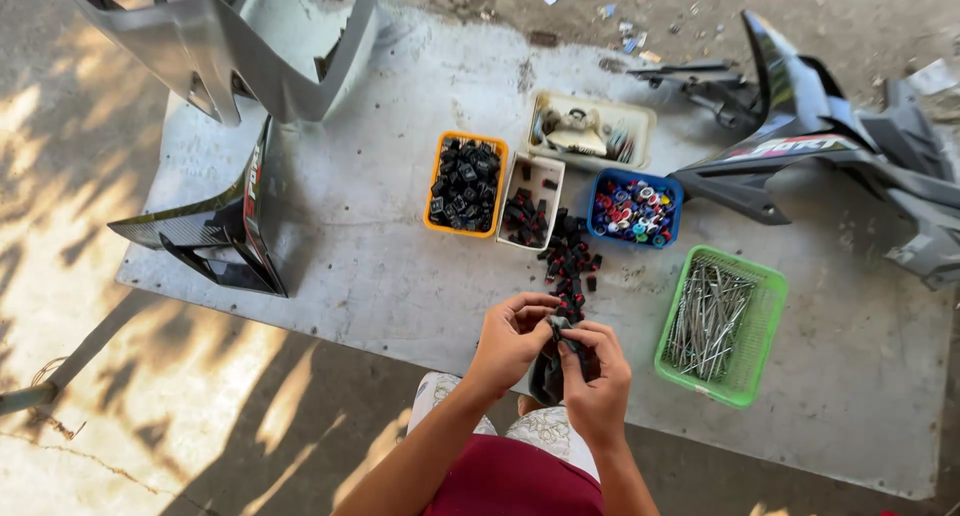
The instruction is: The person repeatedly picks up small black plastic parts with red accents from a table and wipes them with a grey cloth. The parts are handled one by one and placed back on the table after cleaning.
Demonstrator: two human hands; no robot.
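My left hand (510, 338) and my right hand (598, 376) meet over the near edge of a grey sheet (380, 266) laid on the ground. Together they pinch a small dark piece (562, 328), with a black rag-like bundle (548, 374) hanging below it. Just beyond my fingers lies a loose heap of small black and red parts (570, 256). My knees in light patterned cloth show under my hands.
An orange tray of black parts (464, 184), a white tray (530, 208), a beige tray (592, 128), a blue tray of coloured caps (634, 210) and a green basket of metal rods (720, 322) stand on the sheet. Motorcycle fairing panels lie at left (225, 66) and right (830, 146).
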